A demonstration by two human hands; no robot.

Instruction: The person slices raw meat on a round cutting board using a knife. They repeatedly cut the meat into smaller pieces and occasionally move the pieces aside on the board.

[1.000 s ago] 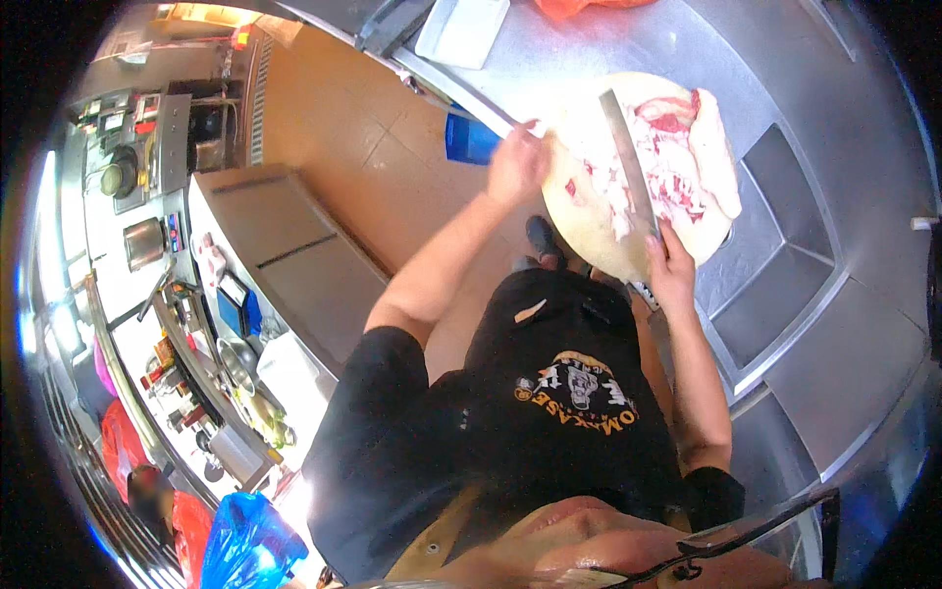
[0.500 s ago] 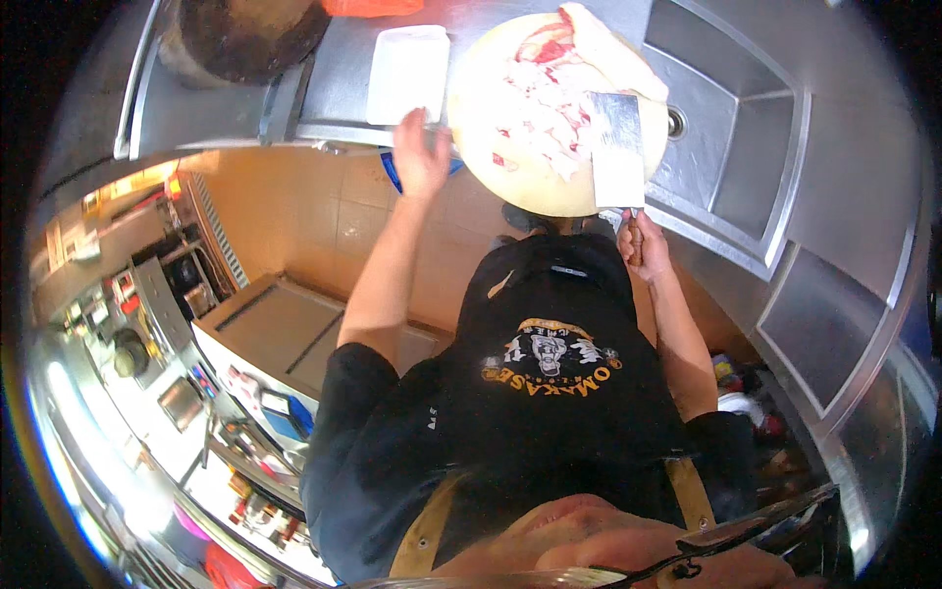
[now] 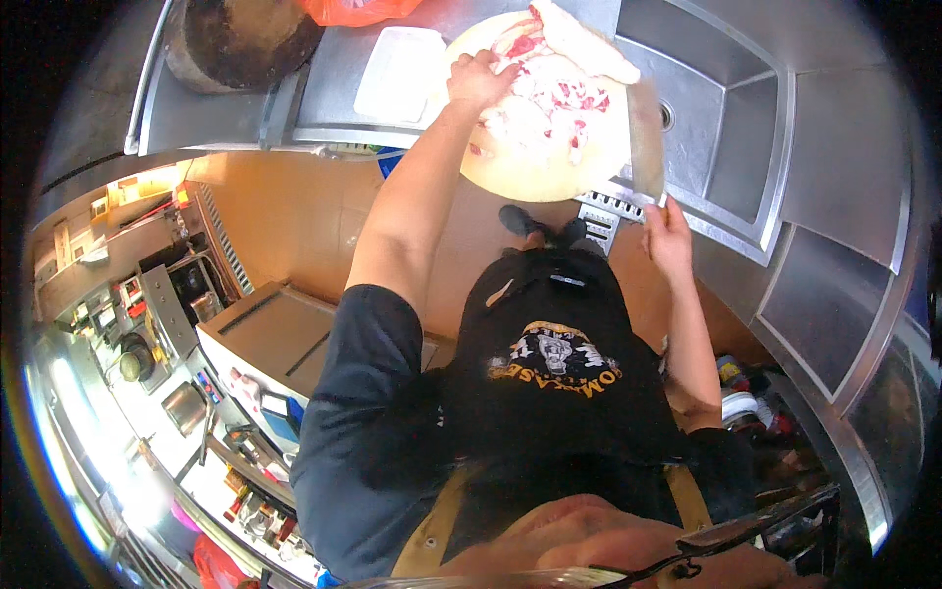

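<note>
Cut pieces of raw meat (image 3: 554, 98), white fat with red flesh, are spread over a round, pale cutting board (image 3: 540, 187). A larger slab of meat with a pale skin or fat layer (image 3: 584, 44) lies along the board's far right edge. Over the board's left part is my left hand (image 3: 481, 80), its thumb apart from the bent fingers, beside the meat pieces. It holds nothing that I can see. My right hand (image 3: 669, 238) grips the handle of a cleaver (image 3: 646, 137), whose broad blade stands tilted, edge-on, at the board's right rim.
A white plastic tray (image 3: 397, 74) sits left of the board on the steel counter. Farther left are a thick, dark round block (image 3: 240, 44) and an orange-red plastic bag (image 3: 358, 8). To the right, a steel sink (image 3: 736, 147) has its drain near the cleaver.
My left hand has moved from the tray's near edge onto the board by the meat. The cleaver has shifted right, off the meat, and its blade has turned from flat to nearly edge-on.
</note>
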